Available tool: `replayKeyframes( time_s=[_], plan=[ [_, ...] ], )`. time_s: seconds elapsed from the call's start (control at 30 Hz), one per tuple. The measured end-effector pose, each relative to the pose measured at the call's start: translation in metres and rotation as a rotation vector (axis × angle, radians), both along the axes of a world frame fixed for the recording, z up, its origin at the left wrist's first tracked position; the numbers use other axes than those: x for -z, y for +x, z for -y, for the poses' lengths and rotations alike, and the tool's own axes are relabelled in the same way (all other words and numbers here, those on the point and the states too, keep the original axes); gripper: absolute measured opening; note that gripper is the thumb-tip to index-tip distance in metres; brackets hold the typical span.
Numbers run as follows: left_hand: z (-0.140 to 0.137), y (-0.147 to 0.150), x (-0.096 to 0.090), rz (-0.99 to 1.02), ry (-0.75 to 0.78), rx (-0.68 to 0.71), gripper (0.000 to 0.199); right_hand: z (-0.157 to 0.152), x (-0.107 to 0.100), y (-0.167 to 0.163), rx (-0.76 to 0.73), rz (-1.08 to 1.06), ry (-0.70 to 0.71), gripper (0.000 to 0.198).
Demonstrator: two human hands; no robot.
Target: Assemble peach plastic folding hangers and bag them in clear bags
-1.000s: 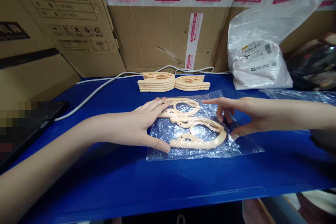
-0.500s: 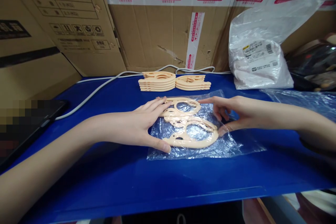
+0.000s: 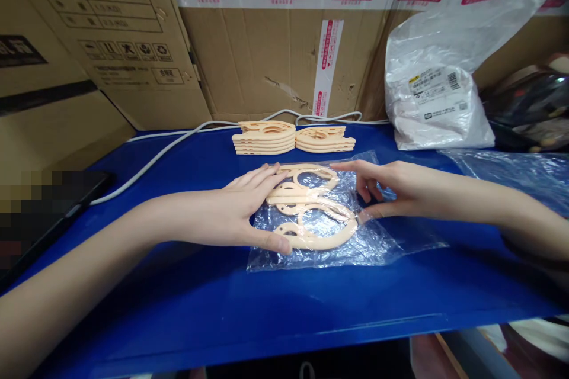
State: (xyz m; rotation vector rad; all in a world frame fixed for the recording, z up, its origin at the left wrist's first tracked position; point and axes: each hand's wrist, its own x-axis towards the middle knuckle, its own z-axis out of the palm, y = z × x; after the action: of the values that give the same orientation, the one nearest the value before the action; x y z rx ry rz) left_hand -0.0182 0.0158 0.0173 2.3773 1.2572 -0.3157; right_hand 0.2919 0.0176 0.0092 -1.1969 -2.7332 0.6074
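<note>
Two cream plastic folding hangers [image 3: 326, 241] lie side by side at a clear plastic bag [image 3: 376, 251]; whether they are fully inside it I cannot tell. My left hand [image 3: 253, 210] rests over their left ends, fingers stretched out on the far hanger and thumb on the near one. At their right ends is my right hand [image 3: 377, 189], its index finger reaching to the far hanger and its thumb to the near one. The thumb and index finger are wide apart, the other fingers curled. Two stacks of similar hangers [image 3: 264, 143] lie behind the bag.
A blue table [image 3: 267, 314] carries everything. Cardboard boxes [image 3: 249, 59] stand along its back, with a white cable [image 3: 164, 154] before them. A white plastic package [image 3: 444, 109] is at back right, another clear plastic sheet [image 3: 511, 174] in front of it. A black device [image 3: 84, 195] lies left.
The near hanger has shifted left within the bag, with my right thumb following it. My right hand has moved slightly left; my left hand stays about where it was.
</note>
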Motion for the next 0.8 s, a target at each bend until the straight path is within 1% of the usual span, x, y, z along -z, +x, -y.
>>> replayKeyframes(
  time_s=[0.13, 0.2, 0.23, 0.3, 0.4, 0.6, 0.8],
  plan=[
    [-0.001, 0.003, 0.003, 0.064, 0.057, -0.014, 0.112, -0.008, 0.004, 0.009, 0.061, -0.112, 0.097, 0.067],
    [-0.003, 0.004, 0.007, 0.097, 0.114, -0.009, 0.111, -0.01, 0.008, 0.01, 0.084, -0.175, 0.143, 0.065],
    [-0.004, 0.004, 0.01, 0.107, 0.135, -0.005, 0.112, -0.011, 0.01, 0.009, 0.097, -0.2, 0.143, 0.065],
    [-0.007, 0.005, 0.014, 0.12, 0.155, 0.006, 0.115, -0.011, 0.013, 0.005, 0.126, -0.247, 0.109, 0.063],
    [-0.01, 0.006, 0.017, 0.139, 0.162, 0.019, 0.12, -0.011, 0.018, -0.003, 0.166, -0.312, 0.019, 0.062],
    [-0.01, 0.006, 0.013, 0.142, 0.148, 0.008, 0.126, -0.014, 0.018, -0.008, 0.213, -0.408, -0.155, 0.062],
    [-0.007, 0.005, 0.007, 0.111, 0.13, 0.038, 0.13, -0.013, 0.016, -0.009, 0.219, -0.41, -0.193, 0.063]
  ],
)
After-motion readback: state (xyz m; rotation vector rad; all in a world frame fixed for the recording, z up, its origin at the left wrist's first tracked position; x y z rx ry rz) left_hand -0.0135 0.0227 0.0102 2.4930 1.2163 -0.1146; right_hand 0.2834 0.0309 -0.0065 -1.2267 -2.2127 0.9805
